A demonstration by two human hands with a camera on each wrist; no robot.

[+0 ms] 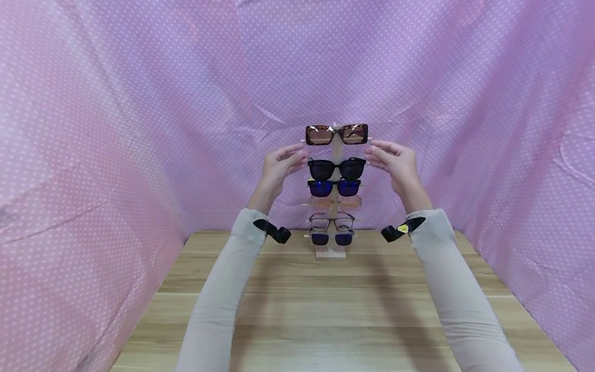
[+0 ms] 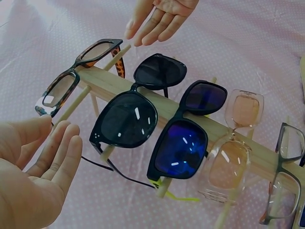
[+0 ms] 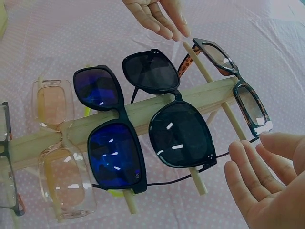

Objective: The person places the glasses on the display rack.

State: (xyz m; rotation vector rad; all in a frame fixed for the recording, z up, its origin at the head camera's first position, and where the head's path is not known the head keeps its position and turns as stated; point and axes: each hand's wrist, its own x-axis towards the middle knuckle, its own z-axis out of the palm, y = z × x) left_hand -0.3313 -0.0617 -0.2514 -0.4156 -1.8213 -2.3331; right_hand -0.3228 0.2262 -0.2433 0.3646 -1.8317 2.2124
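Note:
Tortoiseshell sunglasses [image 1: 355, 134] sit on the top peg of a wooden display stand [image 1: 331, 254]. My left hand [image 1: 283, 163] is raised beside their left end, fingers loosely extended; in the left wrist view its thumb tip is close to the frame corner, and whether it touches cannot be told. At the other end, my right hand [image 1: 395, 160] mirrors it, thumb near the opposite corner. Neither hand visibly grips anything. Just below hang black sunglasses [image 2: 126, 119], then blue-lensed sunglasses [image 3: 114, 155].
Lower on the stand are clear-framed glasses with peach lenses [image 2: 228, 164], thin-framed eyeglasses [image 1: 344, 223] and dark blue-lensed glasses [image 1: 343, 239]. The stand is at the back of a wooden table [image 1: 325, 310]. A pink dotted cloth [image 1: 186, 103] surrounds it.

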